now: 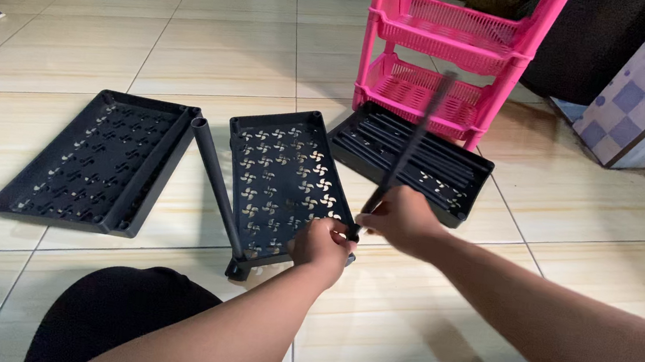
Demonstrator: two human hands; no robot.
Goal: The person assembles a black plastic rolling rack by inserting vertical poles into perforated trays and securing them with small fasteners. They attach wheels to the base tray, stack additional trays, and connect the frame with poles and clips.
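1. Left hand point(321, 245) is closed on the near right corner of the middle black tray point(289, 185), which lies flat on the tiled floor point(66, 48).
2. Right hand point(402, 219) is clamped around the lower part of a black pole point(415, 139); the pole rises tilted from that same corner.
3. A second pole point(216, 184) stands at the middle tray's near left corner, leaning away.
4. Left of the middle tray lies another black tray point(97, 160), apart from it.
5. Right of it, a third tray point(416, 164) holds loose black poles.
6. A pink rack point(448, 48) stands just behind that third tray.
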